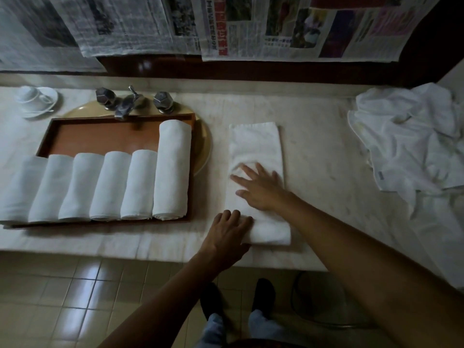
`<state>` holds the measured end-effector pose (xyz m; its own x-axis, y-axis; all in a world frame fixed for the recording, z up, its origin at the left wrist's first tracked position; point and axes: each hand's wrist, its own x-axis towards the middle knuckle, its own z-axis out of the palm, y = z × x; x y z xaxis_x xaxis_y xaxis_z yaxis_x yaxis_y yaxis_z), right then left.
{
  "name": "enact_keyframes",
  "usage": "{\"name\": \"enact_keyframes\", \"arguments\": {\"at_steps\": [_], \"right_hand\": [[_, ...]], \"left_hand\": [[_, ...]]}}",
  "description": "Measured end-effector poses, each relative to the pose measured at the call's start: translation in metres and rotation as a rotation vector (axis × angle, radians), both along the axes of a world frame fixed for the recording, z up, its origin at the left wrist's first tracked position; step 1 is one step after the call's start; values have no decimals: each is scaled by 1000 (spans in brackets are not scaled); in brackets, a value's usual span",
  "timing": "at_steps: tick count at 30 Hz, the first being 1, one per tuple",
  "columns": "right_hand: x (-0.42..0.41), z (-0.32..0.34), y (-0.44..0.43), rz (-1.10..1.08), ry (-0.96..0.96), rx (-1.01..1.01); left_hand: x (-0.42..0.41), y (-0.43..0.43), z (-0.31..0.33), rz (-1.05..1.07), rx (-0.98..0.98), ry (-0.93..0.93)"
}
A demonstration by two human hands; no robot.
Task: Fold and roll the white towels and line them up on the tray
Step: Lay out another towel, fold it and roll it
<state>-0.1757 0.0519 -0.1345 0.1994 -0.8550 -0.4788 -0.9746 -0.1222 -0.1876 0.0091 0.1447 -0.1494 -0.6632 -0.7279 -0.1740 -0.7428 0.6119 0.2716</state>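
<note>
A white towel (256,144), folded into a long strip, lies on the marble counter right of the tray, its near end turned into the start of a roll. My left hand (227,232) grips that rolled near end at its left side, fingers curled over it. My right hand (258,189) lies flat on the strip just beyond the roll, fingers spread. The wooden tray (100,136) holds several rolled white towels (140,184) side by side along its near edge; the rightmost one is longer.
A heap of unfolded white towels (411,139) lies at the counter's right end. A metal tap with two knobs (130,101) stands behind the tray over a yellowish basin. A white cup and saucer (37,99) sit far left. Newspapers cover the wall.
</note>
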Motion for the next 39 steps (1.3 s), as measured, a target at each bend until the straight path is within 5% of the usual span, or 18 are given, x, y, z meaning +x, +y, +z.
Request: {"name": "enact_keyframes", "arguments": {"at_steps": [12, 16, 20, 27, 34, 39], "right_hand": [[-6, -11, -145, -259, 13, -36], [-11, -3, -142, -252, -53, -48], [-37, -18, -111, -391, -27, -287], [-85, -16, -125, -416, -53, -239], [-61, 15, 23, -349, -479, -391], [-43, 20, 138, -352, -509, -225]], "left_hand": [[8, -5, -8, -16, 65, 94], [7, -7, -5, -11, 68, 100], [7, -7, -6, -10, 78, 108], [6, -8, -9, 0, 70, 96], [6, -11, -4, -9, 77, 87], [4, -12, -1, -12, 61, 54]]}}
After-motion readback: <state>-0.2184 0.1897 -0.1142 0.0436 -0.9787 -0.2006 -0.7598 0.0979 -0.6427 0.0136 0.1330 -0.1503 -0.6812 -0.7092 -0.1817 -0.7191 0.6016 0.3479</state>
